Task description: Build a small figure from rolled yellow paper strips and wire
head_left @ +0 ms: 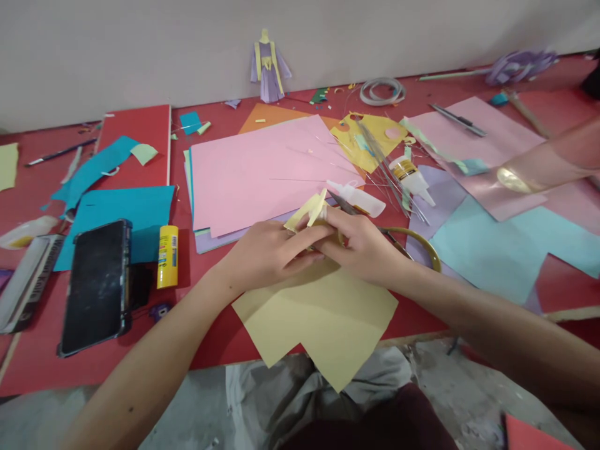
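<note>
Working a pale yellow strip (300, 212) at the centre of the view, with left hand (267, 250) and right hand (368, 244) brought together. Pinching it between the fingers (307, 242) of both; cannot tell the exact grip of each tip, nor whether dealing with one folded strip or two. At 6 o'clock from the strip, see a notched yellow sheet (323, 325) below the hands, overhanging the worktop (213, 350). At 2 o'clock, just beside the right hand, find a clear bottle (363, 200); towards 4, scissors (429, 247) partly hidden by that hand. At 10, see a pink sheet (267, 175); at 11, farther off, a paper figure (269, 72) against the wall (140, 50). Between 8 and 9, find a glue stick (167, 256).

Probably folding or shaping the strip at this step, rather than cutting. Next, seems to call for steady pinching, aligned edges and light pressure, without crushing or tearing the paper.
</note>
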`<state>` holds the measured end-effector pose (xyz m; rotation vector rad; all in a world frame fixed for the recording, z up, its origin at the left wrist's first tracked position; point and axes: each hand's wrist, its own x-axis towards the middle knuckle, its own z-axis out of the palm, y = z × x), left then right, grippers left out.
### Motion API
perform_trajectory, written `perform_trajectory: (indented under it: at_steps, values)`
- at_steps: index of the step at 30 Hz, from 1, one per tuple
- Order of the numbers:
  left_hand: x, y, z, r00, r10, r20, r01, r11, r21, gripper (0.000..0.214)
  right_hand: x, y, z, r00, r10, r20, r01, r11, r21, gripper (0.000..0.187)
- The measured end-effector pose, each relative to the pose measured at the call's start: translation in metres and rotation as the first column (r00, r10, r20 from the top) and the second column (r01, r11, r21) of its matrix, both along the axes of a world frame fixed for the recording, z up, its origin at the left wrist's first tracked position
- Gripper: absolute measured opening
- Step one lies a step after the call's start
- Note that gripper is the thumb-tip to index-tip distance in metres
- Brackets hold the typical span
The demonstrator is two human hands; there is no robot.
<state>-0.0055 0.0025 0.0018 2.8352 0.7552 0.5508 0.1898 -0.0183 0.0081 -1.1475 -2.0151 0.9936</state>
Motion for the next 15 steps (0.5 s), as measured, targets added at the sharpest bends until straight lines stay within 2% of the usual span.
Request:
perform_trajectory:
  at_steps: [6,9,15]
  values:
    - [0.0013,-0.0009,0.0006,1.0,-0.002,-0.025,0.005,0.991,0.136,0.028,0.0009,0.0008,0.0001,1.0,-0.001,0.023,0.001,1.0,0.008,0.026]
    - [0.0021,-0.0015,0.0024,0.999,-0.002,-0.052,0.012,0.983,0.184,0.029,0.0014,0.0009,-0.0002,0.998,-0.021,0.052,0.021,1.0,0.004,0.024]
    - [0.0023,-0.0022,0.0033,0.995,0.0,-0.1,0.019,0.982,0.19,0.031,0.0013,0.0023,-0.0006,0.995,-0.039,0.09,0.037,0.999,0.026,0.02]
